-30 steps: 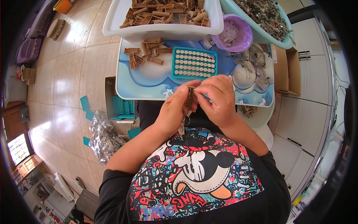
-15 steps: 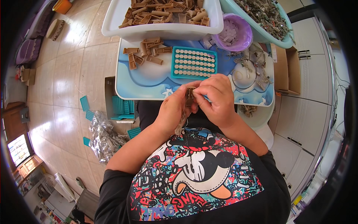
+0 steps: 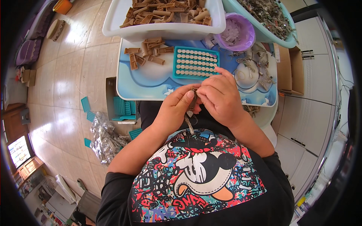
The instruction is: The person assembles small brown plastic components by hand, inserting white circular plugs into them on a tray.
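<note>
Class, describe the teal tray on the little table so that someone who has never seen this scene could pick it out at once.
Start at the pale blue table in front of the person. Just beyond the right hand, below the big white tub, lies a teal rectangular tray. Unlike the loose brown pieces beside it, it holds neat rows of small round beige caps.

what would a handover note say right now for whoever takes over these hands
Left hand: pinching a small brown piece with thin metal part hanging below, over the lap.
Right hand: grip on the same piece from the other side.
Teal tray on the small blue table: every visible slot holds a round piece.
Loose brown pieces lie left of the tray; more fill the white tub.
Purple bowl and metal parts sit to the right.
Left: the piece in hand, not yet put down.
</note>
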The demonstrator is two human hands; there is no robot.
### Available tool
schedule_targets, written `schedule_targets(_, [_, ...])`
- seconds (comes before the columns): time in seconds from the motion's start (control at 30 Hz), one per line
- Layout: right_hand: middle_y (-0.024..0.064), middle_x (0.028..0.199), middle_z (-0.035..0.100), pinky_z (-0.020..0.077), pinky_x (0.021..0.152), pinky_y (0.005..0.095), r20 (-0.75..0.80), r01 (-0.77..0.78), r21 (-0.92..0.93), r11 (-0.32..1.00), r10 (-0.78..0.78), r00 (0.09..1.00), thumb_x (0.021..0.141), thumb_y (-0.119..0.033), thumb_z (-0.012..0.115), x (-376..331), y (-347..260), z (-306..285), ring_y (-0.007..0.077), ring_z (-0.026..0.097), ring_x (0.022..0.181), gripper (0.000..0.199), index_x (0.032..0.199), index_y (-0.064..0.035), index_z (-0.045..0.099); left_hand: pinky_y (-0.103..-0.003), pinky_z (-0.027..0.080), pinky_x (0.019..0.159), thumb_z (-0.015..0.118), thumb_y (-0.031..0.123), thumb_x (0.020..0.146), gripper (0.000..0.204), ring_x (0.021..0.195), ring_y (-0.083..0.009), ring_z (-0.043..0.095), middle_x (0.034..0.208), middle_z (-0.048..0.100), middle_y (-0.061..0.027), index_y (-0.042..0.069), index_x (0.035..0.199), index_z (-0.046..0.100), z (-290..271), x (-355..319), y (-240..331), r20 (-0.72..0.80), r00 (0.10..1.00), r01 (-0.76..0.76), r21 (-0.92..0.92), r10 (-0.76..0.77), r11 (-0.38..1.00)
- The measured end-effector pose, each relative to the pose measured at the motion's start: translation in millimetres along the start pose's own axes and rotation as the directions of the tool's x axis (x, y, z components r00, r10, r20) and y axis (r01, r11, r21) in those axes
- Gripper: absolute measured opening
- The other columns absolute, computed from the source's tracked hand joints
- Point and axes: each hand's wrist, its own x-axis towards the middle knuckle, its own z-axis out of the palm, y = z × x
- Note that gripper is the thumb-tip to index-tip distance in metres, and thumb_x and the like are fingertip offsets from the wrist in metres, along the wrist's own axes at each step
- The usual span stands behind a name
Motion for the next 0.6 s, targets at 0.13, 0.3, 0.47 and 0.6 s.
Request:
schedule_targets(0.13, [0.0048, 0.081, 0.056, 0.0393, 0.094, 0.0481, 0.043, 0.066, -0.020, 0.998, -0.065, 0.997, 0.071, -0.006, 0.067, 4, 2, -3, 0.0229, 0.056, 0.079, 0.013, 0.080, -0.0068, 0.057, -0.025, 0.049, 0.071, 0.045, 0.021, 0.097, 0.032, 0.078, -0.0122, 0.058, 0.093, 0.060, -0.0055, 0.000, 0.121, 0.052, -1, 0, 5, -0.012, 0.998, 0.067, 0.004, -0.067, 0.998])
schedule_targets(0.3, [0.0062, 0.080, 0.056, 0.0422, 0.093, 0.0470, 0.095, 0.042, 0.044, 0.998, -0.046, 0.994, 0.072, -0.005, 0.066, 4, 5, -5, 0.0251, 0.056, 0.079, 0.015, 0.082, -0.0059, 0.056, -0.027, 0.051, 0.072, 0.046, 0.018, 0.097, 0.030, 0.080, -0.0138, 0.060, 0.095, 0.062, -0.0068, -0.001, 0.119, 0.053, -2, 0, 15, -0.011, 0.983, 0.181, -0.028, -0.181, 0.983])
schedule_targets(0.47, [0.0068, 0.078, 0.056, 0.0453, 0.071, 0.0378, 0.121, -0.147, 0.182, 0.972, 0.127, 0.985, 0.071, -0.009, 0.067, 0, 6, 1, 0.0247, 0.056, 0.076, 0.018, 0.082, -0.0062, 0.054, -0.029, 0.051, 0.078, 0.047, 0.017, 0.096, 0.029, 0.086, -0.0164, 0.062, 0.097, 0.063, -0.0084, -0.001, 0.118, 0.053, -3, 0, 14, 0.039, 0.982, 0.184, -0.018, -0.184, 0.983])
schedule_targets(0.6, [0.0053, 0.069, 0.057, 0.0426, 0.060, 0.0376, -0.014, -0.205, 0.174, 0.963, 0.210, 0.978, 0.072, -0.014, 0.071, -4, -5, 1, 0.0253, 0.056, 0.065, 0.022, 0.082, -0.0076, 0.053, -0.030, 0.049, 0.082, 0.047, 0.017, 0.096, 0.028, 0.090, -0.0175, 0.062, 0.100, 0.063, -0.0100, -0.002, 0.115, 0.053, 1, 0, 13, -0.056, 0.988, 0.141, -0.055, -0.144, 0.989])
